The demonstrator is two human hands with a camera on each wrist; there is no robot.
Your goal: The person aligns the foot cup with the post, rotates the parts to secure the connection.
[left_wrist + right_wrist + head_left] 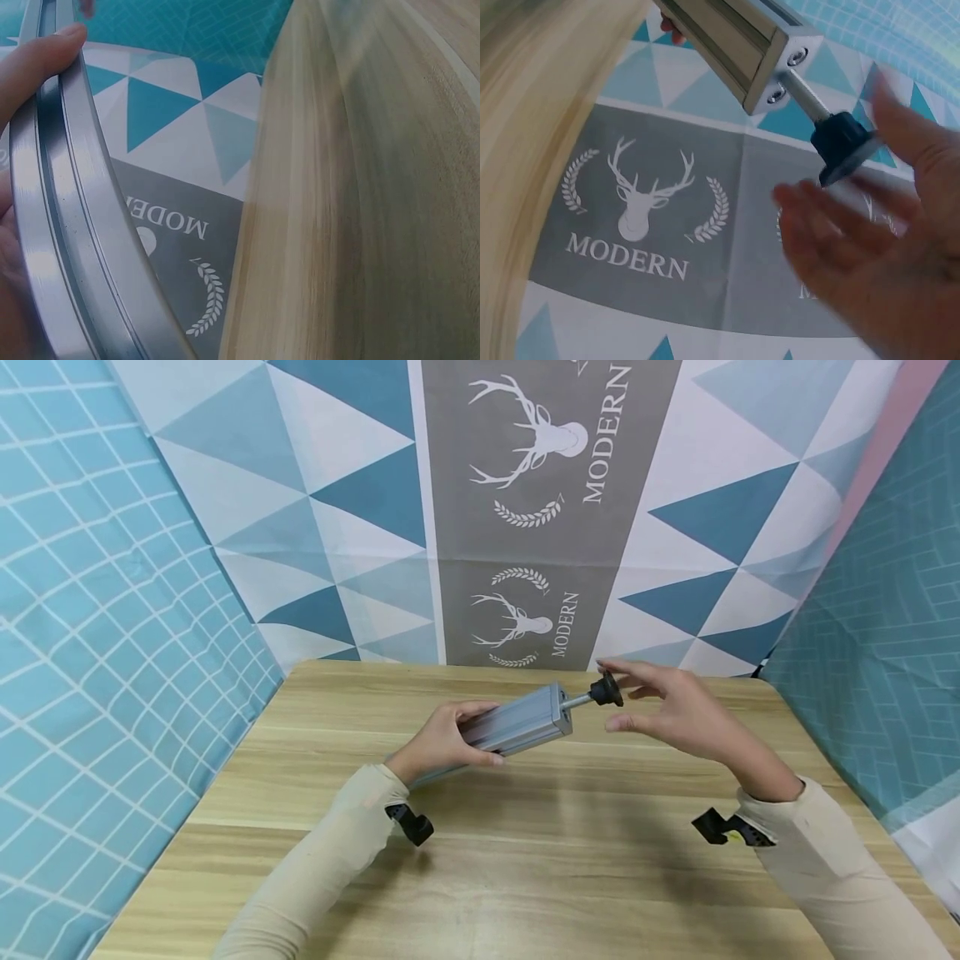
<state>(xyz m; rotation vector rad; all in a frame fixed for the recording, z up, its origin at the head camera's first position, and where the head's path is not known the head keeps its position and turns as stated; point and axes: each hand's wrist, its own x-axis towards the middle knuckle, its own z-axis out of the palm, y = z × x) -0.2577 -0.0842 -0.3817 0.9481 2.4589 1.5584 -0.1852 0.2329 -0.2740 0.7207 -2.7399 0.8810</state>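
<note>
A long silver aluminium profile point(525, 718) is held tilted above the table, one end raised toward the right. My left hand point(438, 739) grips it around the middle, thumb on the near side. A levelling foot with a black base point(606, 690) and a threaded metal stud point(804, 96) sticks out of the profile's end face, between screws. My right hand point(686, 706) hovers around the foot with fingers spread and loosely bent. In the right wrist view these fingers are blurred and look apart from the foot; whether a fingertip brushes it is unclear.
The wooden table point(480, 877) lies under both hands. A patterned cloth with deer prints point(525, 527) hangs behind its far edge. Blue tiled cloths hang at the left point(90, 610) and right point(892, 610). A black wrist mount point(411, 823) is strapped on each sleeve.
</note>
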